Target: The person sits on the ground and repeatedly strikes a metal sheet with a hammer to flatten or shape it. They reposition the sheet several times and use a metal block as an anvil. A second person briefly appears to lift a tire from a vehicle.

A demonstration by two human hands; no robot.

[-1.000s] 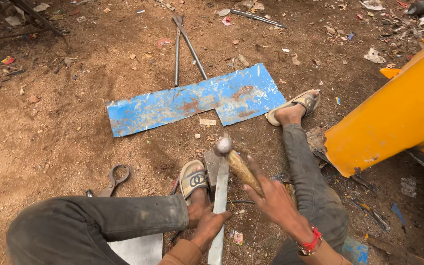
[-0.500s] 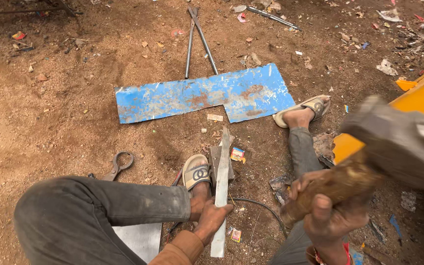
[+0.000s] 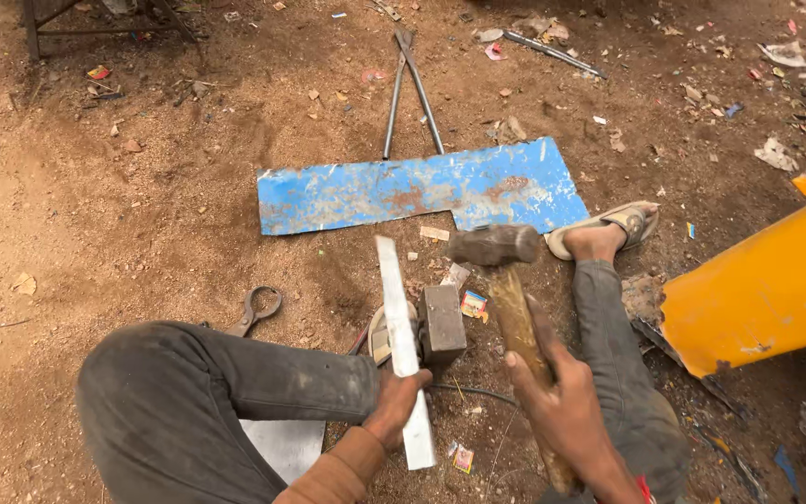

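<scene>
I sit on bare dirt with my knees apart. My left hand [image 3: 395, 403] grips a narrow pale metal strip [image 3: 399, 327], which lies tilted across a small dark steel block [image 3: 442, 325] between my feet. My right hand [image 3: 552, 411] is closed on the wooden handle of a hammer [image 3: 494, 246]. The hammer's grey head hovers just above and to the right of the block, near the strip's far end.
A long blue rusted metal sheet [image 3: 421, 194] lies ahead. Beyond it are long-handled tongs [image 3: 412, 89]. Shears [image 3: 255, 310] rest by my left knee. A flat grey sheet [image 3: 281, 446] lies under my left leg. A yellow panel [image 3: 767, 289] stands at right. Scraps litter the ground.
The hammer was down on the strip, then swung up close to the camera, and has now come back down near the block. My left hand has kept its hold on the strip.
</scene>
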